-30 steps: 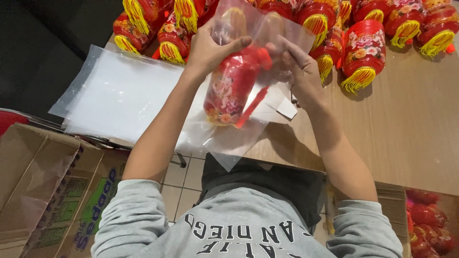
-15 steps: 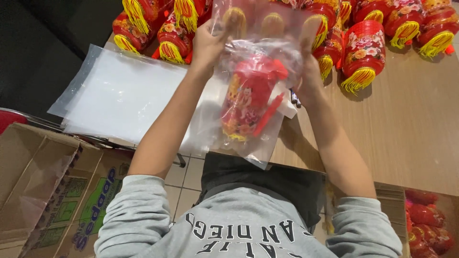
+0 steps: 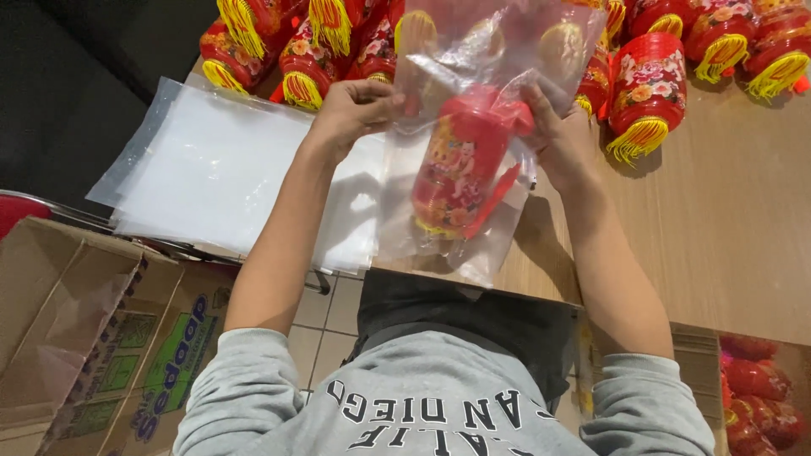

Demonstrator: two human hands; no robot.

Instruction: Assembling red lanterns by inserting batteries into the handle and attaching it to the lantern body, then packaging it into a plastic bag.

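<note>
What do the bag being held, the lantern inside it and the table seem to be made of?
Bag: thin clear plastic film, glossy, creased, see-through. Lantern: likely printed plastic or paper, shiny red; unclear through the film. Table: wood or wood-look laminate, matte with faint grain.

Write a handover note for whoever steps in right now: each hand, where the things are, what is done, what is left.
Left hand: pinching the left side of the clear plastic bag near its top.
Right hand: gripping the right side of the same bag.
The bag is held up over the table; a red lantern sits inside it.
Done: lantern is in the bag. The bag top looks unsealed, though it is hard to tell.
Left: a row of unbagged lanterns lies along the far edge of the table; a stack of empty bags lies to the left. Cardboard boxes stand on the floor at lower left.
</note>
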